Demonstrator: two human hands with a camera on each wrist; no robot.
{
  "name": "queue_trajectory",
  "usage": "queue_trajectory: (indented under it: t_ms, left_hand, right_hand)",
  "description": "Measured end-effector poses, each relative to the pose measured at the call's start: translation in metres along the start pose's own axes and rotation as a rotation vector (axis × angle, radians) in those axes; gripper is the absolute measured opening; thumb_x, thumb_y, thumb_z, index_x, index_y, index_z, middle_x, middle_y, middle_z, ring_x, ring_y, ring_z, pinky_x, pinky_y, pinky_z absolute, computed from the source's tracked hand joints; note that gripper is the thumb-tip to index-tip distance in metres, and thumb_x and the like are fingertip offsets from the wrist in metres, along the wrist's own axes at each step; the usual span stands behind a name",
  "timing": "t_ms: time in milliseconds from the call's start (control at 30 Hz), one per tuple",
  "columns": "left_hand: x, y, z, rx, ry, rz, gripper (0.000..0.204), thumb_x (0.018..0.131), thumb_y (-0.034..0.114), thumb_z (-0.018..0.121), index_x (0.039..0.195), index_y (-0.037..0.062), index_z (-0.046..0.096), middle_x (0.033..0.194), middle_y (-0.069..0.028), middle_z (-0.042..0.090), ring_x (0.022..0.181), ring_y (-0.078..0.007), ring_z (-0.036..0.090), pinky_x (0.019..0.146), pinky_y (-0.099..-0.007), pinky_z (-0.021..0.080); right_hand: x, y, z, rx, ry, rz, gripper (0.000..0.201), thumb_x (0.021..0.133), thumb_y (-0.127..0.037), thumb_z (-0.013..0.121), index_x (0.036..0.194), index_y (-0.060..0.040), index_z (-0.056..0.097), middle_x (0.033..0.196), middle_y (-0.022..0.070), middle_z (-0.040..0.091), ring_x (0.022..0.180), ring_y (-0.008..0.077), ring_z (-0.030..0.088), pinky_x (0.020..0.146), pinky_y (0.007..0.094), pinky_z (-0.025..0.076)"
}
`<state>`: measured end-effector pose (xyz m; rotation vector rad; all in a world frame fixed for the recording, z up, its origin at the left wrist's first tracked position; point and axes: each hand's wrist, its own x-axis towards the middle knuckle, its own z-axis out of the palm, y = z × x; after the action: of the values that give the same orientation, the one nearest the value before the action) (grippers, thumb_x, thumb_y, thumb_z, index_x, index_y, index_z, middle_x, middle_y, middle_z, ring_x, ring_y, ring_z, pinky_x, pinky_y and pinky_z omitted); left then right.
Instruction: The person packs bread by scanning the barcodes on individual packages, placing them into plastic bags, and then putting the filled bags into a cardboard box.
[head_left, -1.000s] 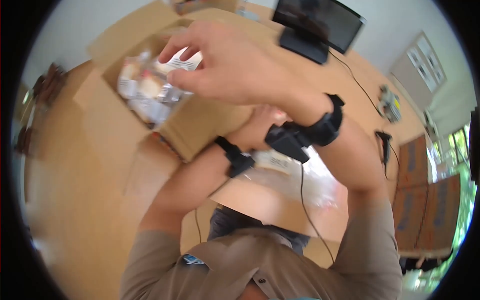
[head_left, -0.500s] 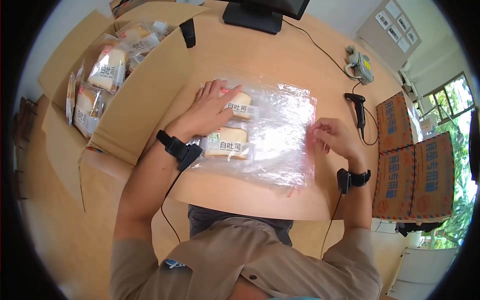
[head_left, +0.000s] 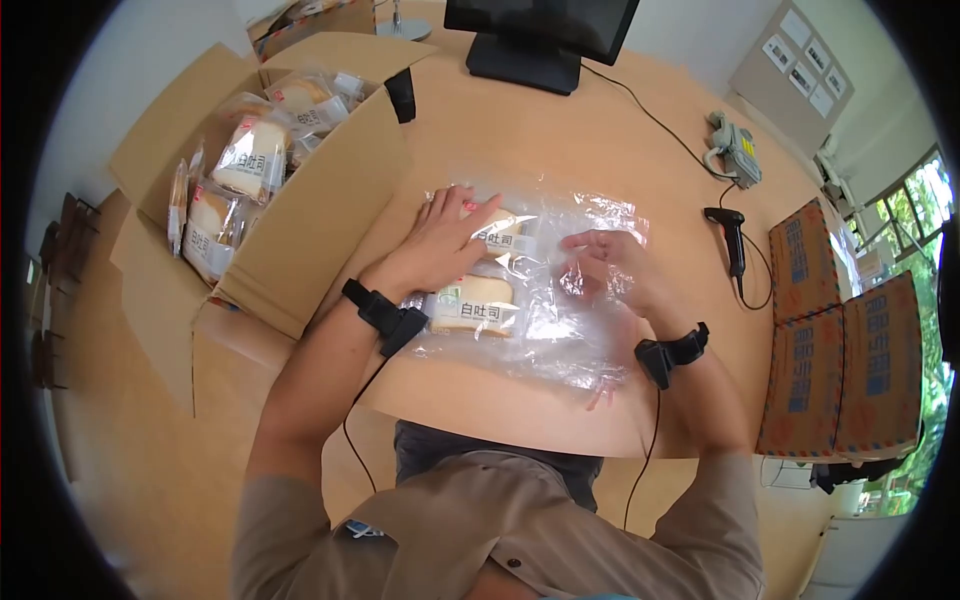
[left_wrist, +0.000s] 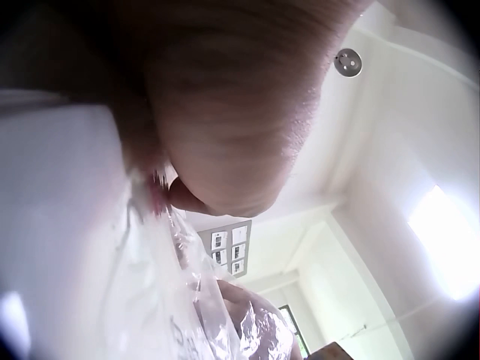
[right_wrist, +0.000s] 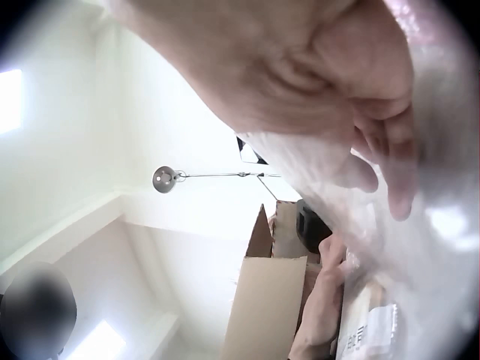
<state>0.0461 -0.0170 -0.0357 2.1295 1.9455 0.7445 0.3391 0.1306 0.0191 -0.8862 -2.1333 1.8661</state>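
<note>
Two packs of sliced white toast lie side by side on the table, under or within a large clear plastic bag (head_left: 560,335). My left hand (head_left: 435,245) rests with spread fingers on the upper toast pack (head_left: 500,238), covering its left part. Just below that hand lies the lower toast pack (head_left: 475,305), its printed label facing up. My right hand (head_left: 605,268) reaches in from the bag's right side, fingers pointing left and apart from the packs. Clear film covers the right hand's fingers (right_wrist: 401,169) in the right wrist view.
An open cardboard box (head_left: 320,210) with several toast packs (head_left: 255,155) stands at the left. A monitor (head_left: 540,25) is at the back. To the right are a telephone (head_left: 735,150), a barcode scanner (head_left: 732,240) and stacked cartons (head_left: 850,350). Cables hang from both wrist cameras.
My left hand has come from over the box down onto the upper pack. The right hand has moved left from the bag's right edge to under its film.
</note>
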Motion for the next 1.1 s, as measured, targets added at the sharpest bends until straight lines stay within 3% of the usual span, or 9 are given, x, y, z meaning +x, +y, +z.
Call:
queue_trajectory:
  t_ms: [167, 267, 367, 433, 700, 867, 933, 1000, 1100]
  left_hand:
    - [-0.003, 0.009, -0.005, 0.024, -0.011, -0.003, 0.083, 0.102, 0.048, 0.069, 0.169, 0.0097, 0.04, 0.157, -0.0304, 0.039, 0.148, -0.0459, 0.034, 0.125, -0.0552, 0.028]
    - [-0.004, 0.01, -0.006, -0.013, -0.017, -0.014, 0.088, 0.1, 0.052, 0.07, 0.17, 0.0079, 0.039, 0.157, -0.0317, 0.038, 0.149, -0.0468, 0.033, 0.126, -0.0558, 0.027]
    - [-0.002, 0.011, -0.008, -0.018, -0.028, -0.023, 0.091, 0.1, 0.054, 0.07, 0.171, 0.0075, 0.036, 0.159, -0.0319, 0.038, 0.151, -0.0475, 0.032, 0.126, -0.0566, 0.027]
    - [-0.003, 0.012, -0.008, -0.01, -0.03, -0.03, 0.092, 0.1, 0.054, 0.07, 0.171, 0.0075, 0.036, 0.159, -0.0322, 0.038, 0.151, -0.0477, 0.031, 0.126, -0.0561, 0.027]
    - [-0.004, 0.01, -0.007, -0.012, -0.032, -0.046, 0.09, 0.102, 0.055, 0.068, 0.171, 0.0072, 0.035, 0.162, -0.0315, 0.036, 0.154, -0.0492, 0.03, 0.127, -0.0563, 0.027]
    - [-0.005, 0.009, -0.006, 0.022, -0.057, -0.061, 0.092, 0.1, 0.06, 0.068, 0.169, 0.0076, 0.039, 0.164, -0.0312, 0.036, 0.156, -0.05, 0.028, 0.129, -0.0579, 0.025]
    - [-0.005, 0.009, -0.007, 0.018, -0.062, -0.056, 0.092, 0.099, 0.062, 0.068, 0.169, 0.0082, 0.04, 0.164, -0.0324, 0.036, 0.157, -0.0508, 0.027, 0.13, -0.0591, 0.023]
    - [-0.004, 0.009, -0.006, 0.025, -0.06, -0.067, 0.093, 0.099, 0.063, 0.067, 0.169, 0.0088, 0.04, 0.165, -0.0335, 0.035, 0.157, -0.0517, 0.027, 0.13, -0.0602, 0.022]
    - [-0.005, 0.006, 0.002, 0.101, -0.066, -0.085, 0.091, 0.099, 0.064, 0.065, 0.169, 0.0099, 0.041, 0.166, -0.0362, 0.033, 0.158, -0.0535, 0.025, 0.131, -0.0621, 0.02]
  right_hand:
    - [0.023, -0.009, 0.041, 0.256, 0.118, 0.039, 0.043, 0.101, -0.01, 0.073, 0.135, 0.0137, 0.062, 0.098, 0.0147, 0.078, 0.073, 0.0151, 0.072, 0.06, 0.0283, 0.058]
    - [0.036, -0.005, 0.048, 0.169, 0.151, -0.054, 0.034, 0.103, -0.013, 0.072, 0.126, 0.0116, 0.067, 0.091, 0.0129, 0.077, 0.065, 0.0136, 0.069, 0.056, 0.0272, 0.054]
    - [0.043, -0.016, 0.051, 0.089, 0.228, 0.01, 0.027, 0.103, -0.017, 0.073, 0.113, 0.0083, 0.072, 0.082, 0.008, 0.073, 0.056, 0.011, 0.063, 0.051, 0.0268, 0.047]
    - [0.041, -0.022, 0.048, 0.06, 0.122, 0.177, 0.024, 0.104, -0.021, 0.073, 0.102, 0.0028, 0.074, 0.075, 0.003, 0.067, 0.053, 0.0095, 0.058, 0.048, 0.0266, 0.041]
    - [0.034, -0.006, 0.042, 0.12, 0.146, 0.109, 0.018, 0.102, -0.021, 0.077, 0.099, -0.0033, 0.074, 0.076, 0.0001, 0.064, 0.058, 0.0099, 0.059, 0.053, 0.0256, 0.044]
    - [-0.025, -0.015, -0.001, 0.214, 0.408, 0.116, 0.009, 0.099, -0.016, 0.073, 0.097, -0.0068, 0.073, 0.083, -0.0028, 0.065, 0.068, 0.0083, 0.06, 0.056, 0.0258, 0.046]
    - [-0.054, -0.011, -0.052, 0.126, 0.329, 0.121, 0.01, 0.1, -0.019, 0.07, 0.094, -0.0111, 0.072, 0.086, -0.0058, 0.064, 0.072, 0.0055, 0.057, 0.057, 0.0238, 0.045]
    - [-0.081, -0.028, -0.084, -0.032, 0.499, 0.02, 0.012, 0.102, -0.023, 0.067, 0.097, -0.0139, 0.072, 0.087, -0.0077, 0.063, 0.071, 0.0037, 0.055, 0.055, 0.0221, 0.043]
    - [-0.108, -0.066, -0.13, -0.033, 0.759, -0.14, 0.026, 0.109, -0.026, 0.066, 0.127, -0.0077, 0.067, 0.108, 0.0012, 0.071, 0.091, 0.0086, 0.069, 0.059, 0.0241, 0.053]
